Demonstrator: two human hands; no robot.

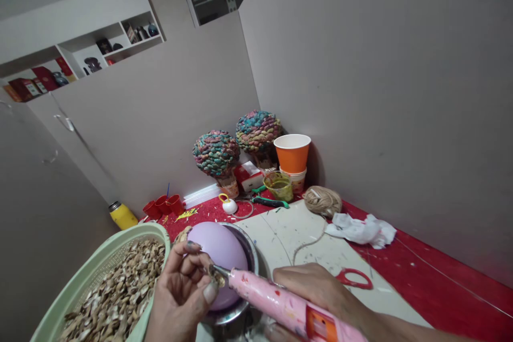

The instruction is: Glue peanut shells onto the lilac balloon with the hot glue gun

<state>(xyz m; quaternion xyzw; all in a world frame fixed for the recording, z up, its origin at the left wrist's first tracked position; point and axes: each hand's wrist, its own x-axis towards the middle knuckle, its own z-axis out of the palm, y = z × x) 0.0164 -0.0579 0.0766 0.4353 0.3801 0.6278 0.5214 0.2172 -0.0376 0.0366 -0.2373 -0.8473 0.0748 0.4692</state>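
My left hand (184,283) pinches a peanut shell (217,276) between thumb and fingers, its hollow side facing the nozzle. In my right hand (316,291) is a pink hot glue gun (272,296), pointing left with its metal tip touching or almost touching the shell. Behind the shell a lilac balloon (218,248) rests in a metal bowl (253,256). A few peanut shells (183,235) show at the balloon's left side. Left of my left hand, a pale green basket (160,232) holds many loose peanut shells (116,288).
Two balls covered in coloured shells (216,154) stand on cups by the wall. Near them are an orange paper cup (292,154), green-handled pliers (270,202) and a twine ball (323,201). Red scissors (355,279) and crumpled tissue (363,228) lie right. A yellow bottle (122,215) stands left.
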